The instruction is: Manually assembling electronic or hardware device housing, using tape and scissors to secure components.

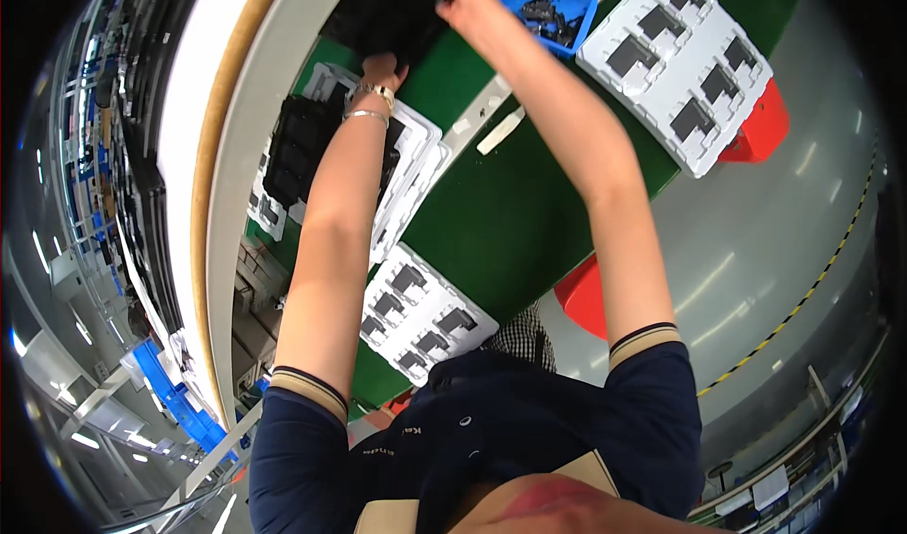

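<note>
- I judge that the right forearm (565, 114) could knock the blue bin (588, 19), spilling its black parts (546, 15), if it swings wide.
- The dark mass (387, 13) lies left of the blue bin, beyond the left hand (384, 67) and beside the right hand (459, 1).
- I see the hands apart; their grip I cannot tell.

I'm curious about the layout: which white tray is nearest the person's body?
The white tray just in front of the navy shirt; the upper-right tray and the stacked trays beside the left forearm lie farther away.
</note>
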Demonstrator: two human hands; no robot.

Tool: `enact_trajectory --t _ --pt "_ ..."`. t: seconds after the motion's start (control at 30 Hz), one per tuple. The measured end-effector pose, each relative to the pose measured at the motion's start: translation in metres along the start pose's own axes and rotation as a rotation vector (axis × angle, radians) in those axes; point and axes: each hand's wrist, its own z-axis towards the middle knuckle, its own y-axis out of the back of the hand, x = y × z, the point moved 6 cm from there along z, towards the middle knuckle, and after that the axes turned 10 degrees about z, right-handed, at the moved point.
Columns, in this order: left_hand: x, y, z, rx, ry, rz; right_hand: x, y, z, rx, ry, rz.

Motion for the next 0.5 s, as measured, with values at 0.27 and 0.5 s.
enact_trajectory --t 0.27,0.5 --pt "-0.067 -0.020 -0.051 -1.043 -0.838 1.588 0.037 -0.053 0.047 -0.120 -0.092 -0.191" --pt "-0.152 -0.091 -0.023 -0.562 -1.288 1.506 0.061 -0.037 0.061 -0.135 -0.095 -0.191"
